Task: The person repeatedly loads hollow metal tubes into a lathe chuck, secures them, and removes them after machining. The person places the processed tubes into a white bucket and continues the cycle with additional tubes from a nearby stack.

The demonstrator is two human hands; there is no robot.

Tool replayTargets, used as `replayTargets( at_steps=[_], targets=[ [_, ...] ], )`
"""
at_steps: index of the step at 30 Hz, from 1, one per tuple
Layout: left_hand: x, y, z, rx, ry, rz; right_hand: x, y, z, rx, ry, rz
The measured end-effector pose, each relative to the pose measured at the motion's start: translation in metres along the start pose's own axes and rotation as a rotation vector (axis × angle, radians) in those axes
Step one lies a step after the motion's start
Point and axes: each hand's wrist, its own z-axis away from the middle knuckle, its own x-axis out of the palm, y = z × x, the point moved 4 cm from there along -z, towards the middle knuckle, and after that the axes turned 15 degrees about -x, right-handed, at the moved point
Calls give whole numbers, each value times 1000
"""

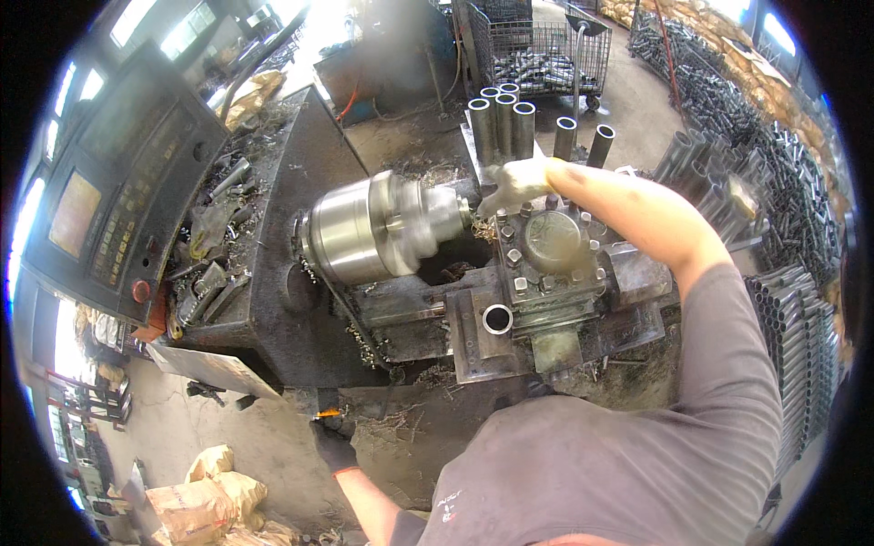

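Note:
My right hand (519,185), in a pale glove, reaches across the tool post (552,238) of a metal lathe. Its fingers are beside the front end of the lathe chuck (369,227), whose jaws look blurred. Whether the fingers touch or hold anything there cannot be made out. Low on the left, my left hand (335,446) wears a dark glove and is closed at a dark part with a small orange piece (328,414); what it grips is unclear. A short metal tube (497,318) stands upright on the near side of the carriage.
Several steel tubes (503,127) stand upright behind the tool post. A control panel (100,200) with a red button is at left, beside a ledge of metal scraps. Behind are a wire cage cart (546,68) and piled tubes (765,164); stacked tubes (797,355) stand right. Paper sacks (205,500) lie lower left.

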Motion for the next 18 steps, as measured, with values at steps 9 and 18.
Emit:
replayTargets(
  at_steps=[9, 18],
  targets=[
    [-16, -157, 75, 328, 517, -977, 37, 47, -84, -222, -188, -353],
    [-105, -251, 104, -315, 246, -1576, -107, 22, 74, -249, 1354, 65]
  ],
)
